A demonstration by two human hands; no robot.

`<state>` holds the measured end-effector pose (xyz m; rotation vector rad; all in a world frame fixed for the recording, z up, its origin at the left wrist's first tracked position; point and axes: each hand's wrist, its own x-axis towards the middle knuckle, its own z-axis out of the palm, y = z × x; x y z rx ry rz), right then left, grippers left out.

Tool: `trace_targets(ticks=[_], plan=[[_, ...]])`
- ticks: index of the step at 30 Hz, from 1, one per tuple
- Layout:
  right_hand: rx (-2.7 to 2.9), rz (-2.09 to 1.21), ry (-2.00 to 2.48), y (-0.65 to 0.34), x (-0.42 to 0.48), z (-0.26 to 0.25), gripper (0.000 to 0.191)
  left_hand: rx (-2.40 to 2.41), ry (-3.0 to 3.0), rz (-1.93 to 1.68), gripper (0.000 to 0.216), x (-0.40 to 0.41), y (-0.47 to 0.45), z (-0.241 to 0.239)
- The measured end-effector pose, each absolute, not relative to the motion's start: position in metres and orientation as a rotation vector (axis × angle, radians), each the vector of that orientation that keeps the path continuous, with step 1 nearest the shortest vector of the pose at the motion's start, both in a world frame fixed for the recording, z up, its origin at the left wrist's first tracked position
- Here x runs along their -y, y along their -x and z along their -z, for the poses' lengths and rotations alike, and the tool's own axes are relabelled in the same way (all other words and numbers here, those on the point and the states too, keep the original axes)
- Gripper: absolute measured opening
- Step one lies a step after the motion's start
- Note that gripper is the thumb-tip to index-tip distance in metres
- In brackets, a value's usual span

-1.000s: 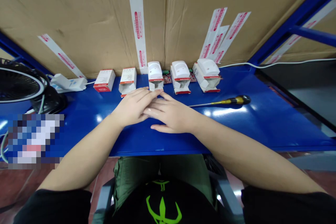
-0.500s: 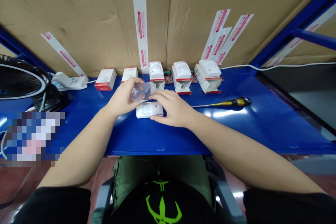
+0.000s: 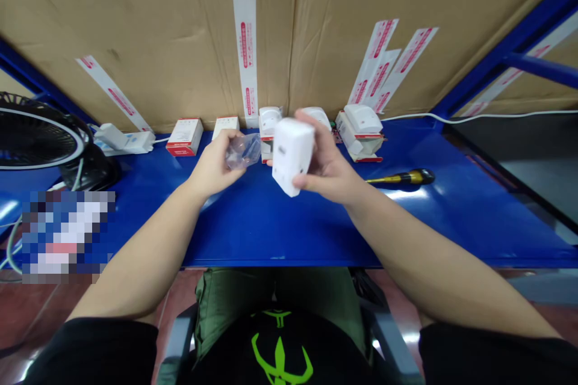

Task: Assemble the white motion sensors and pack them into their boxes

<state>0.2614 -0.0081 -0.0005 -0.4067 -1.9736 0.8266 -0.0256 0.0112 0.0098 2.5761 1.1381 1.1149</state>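
My left hand (image 3: 220,163) pinches a crumpled clear plastic bag (image 3: 244,150) above the blue table. Raised off the surface to its right is a white motion sensor (image 3: 292,153), gripped in my right hand (image 3: 329,165) with its plain back toward me. The sensor is slightly smeared by motion and stands almost upright. Beyond my hands, similar white sensors rest on opened boxes, one sensor (image 3: 270,119) behind the bag and another sensor (image 3: 362,118) on a box (image 3: 366,147) farther right. My right hand partly covers the middle sensor (image 3: 317,116).
A red-and-white closed box (image 3: 185,136) and a second box (image 3: 224,125) stand at the back left. A yellow-and-black screwdriver (image 3: 406,177) lies on the blue table (image 3: 271,234) at right. At far left are a black fan (image 3: 40,138) and a white power strip (image 3: 129,142).
My right hand has picked the white sensor up from the table and turned it so its back shows. The left hand keeps the plastic bag, with the right hand now away from it.
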Motion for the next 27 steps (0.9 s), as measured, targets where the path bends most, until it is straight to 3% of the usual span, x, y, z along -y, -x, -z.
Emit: trace_targets(ticks=[6,13,18,23,27], plan=[[1.734,-0.657,0.604,-0.254,-0.007,0.018,0.06,-1.138,-2.715,-1.106,0.045,-0.002,0.011,-0.009],[1.679,-0.657,0.661,-0.242,-0.004,0.025,0.071,-1.145,-2.856,-1.093,0.046,0.013,-0.006,-0.008],[1.523,-0.955,0.646,-0.237,0.01,0.01,0.065,-1.159,-2.822,-1.152,0.043,0.015,-0.011,-0.007],[1.446,-1.092,0.712,-0.243,0.007,-0.001,0.064,-1.076,-2.487,-1.155,0.035,0.015,-0.013,-0.01],[1.462,-1.072,0.795,-0.251,0.001,-0.007,0.059,-0.935,-2.082,-1.094,0.044,0.018,-0.018,-0.013]])
